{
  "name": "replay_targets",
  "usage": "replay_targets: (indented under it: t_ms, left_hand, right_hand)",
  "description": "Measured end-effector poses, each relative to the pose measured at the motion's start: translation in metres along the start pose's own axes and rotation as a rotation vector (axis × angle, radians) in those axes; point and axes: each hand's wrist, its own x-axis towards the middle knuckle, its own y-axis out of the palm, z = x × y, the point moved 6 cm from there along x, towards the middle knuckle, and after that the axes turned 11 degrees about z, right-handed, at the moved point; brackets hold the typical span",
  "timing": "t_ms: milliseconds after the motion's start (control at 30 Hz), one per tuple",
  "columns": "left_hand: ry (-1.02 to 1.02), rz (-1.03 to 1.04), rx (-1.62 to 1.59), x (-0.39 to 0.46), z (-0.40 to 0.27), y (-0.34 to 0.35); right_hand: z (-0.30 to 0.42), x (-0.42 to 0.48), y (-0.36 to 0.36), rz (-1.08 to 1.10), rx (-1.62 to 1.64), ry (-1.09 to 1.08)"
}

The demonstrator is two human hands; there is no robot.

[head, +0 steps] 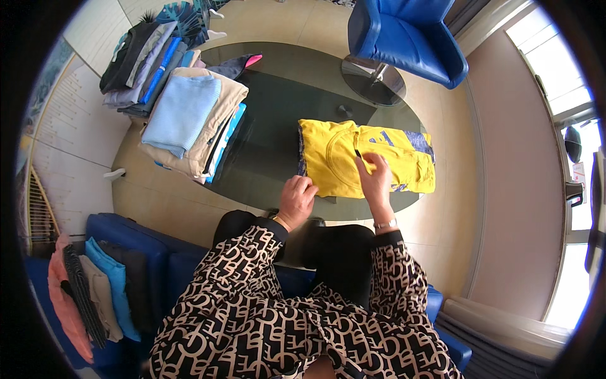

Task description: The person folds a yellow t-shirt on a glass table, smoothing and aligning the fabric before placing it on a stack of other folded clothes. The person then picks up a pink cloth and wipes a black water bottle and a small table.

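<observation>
A folded yellow shirt (338,158) with blue-purple patterned patches lies on the oval dark glass table (270,128) before me. Its round neckline faces up, and a small dark tag (358,153) shows at the neckline. At the near left corner, my left hand (297,198) pinches the fabric with curled fingers. My right hand (376,177) is over the middle of the shirt, thumb and forefinger gripping the cloth beside the tag. The fingers partly hide what they grip there.
A stack of folded clothes topped by a light blue ribbed garment (182,113) stands on the table's left. Behind it rises another clothes pile (142,66). Several folded garments (94,293) rest on the blue sofa (163,251). A blue swivel chair (412,38) stands beyond the table.
</observation>
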Motion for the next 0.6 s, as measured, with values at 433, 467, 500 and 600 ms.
replay_targets:
  t_ms: [433, 467, 500, 600]
  left_hand:
    - [-0.04, 0.016, -0.011, 0.001, 0.021, 0.004]
    - [-0.06, 0.003, -0.023, 0.001, 0.024, 0.002]
    - [-0.086, -0.012, -0.038, 0.001, 0.025, -0.004]
    - [-0.143, -0.068, -0.086, 0.007, 0.021, -0.011]
  right_hand:
    - [0.023, 0.127, 0.16, 0.364, -0.232, -0.298]
    - [0.022, 0.122, 0.157, 0.33, -0.224, -0.307]
    - [0.024, 0.116, 0.146, 0.222, -0.204, -0.326]
    - [0.014, 0.09, 0.091, -0.018, -0.171, -0.307]
